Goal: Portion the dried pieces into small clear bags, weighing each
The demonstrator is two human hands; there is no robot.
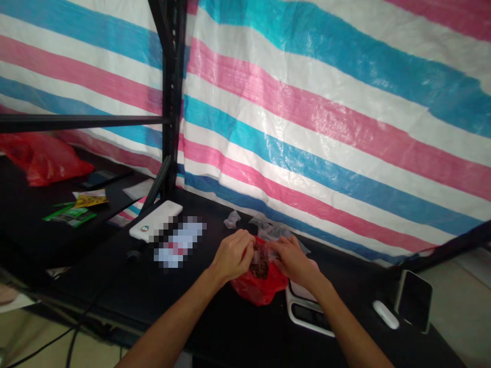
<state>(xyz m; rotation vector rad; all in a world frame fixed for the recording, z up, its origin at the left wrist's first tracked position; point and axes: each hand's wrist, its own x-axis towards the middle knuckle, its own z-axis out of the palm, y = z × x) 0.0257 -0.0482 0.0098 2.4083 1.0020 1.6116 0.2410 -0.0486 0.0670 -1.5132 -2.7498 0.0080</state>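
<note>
While the left hand [232,255] and right hand [293,260] meet over the black counter [115,286], their fingers curl inward, closed on the gathered top of a clear plastic bag [261,250]. Dark brown lumps [260,265] show through the film between the hands (what they are, I can't tell from here). Beneath them, a crumpled red plastic bag [261,286] lies on the counter, with the clear bag resting in or against its opening; the exact fit is hidden by the hands.

Just to the far side, loose scraps of clear plastic [272,230] lie against the striped tarpaulin [307,102], and a smaller scrap [232,220] sits further left. Near the right hand is a white device with a dark panel [309,312], and further right are a white oval object [385,314] and a propped-up phone [414,301]. To the left, a white power bank [155,221] lies beside a pixelated patch [178,241]. On a lower shelf [34,230] beyond the black upright [171,102] are another red bag [42,158] and green and yellow packets [72,209].
</note>
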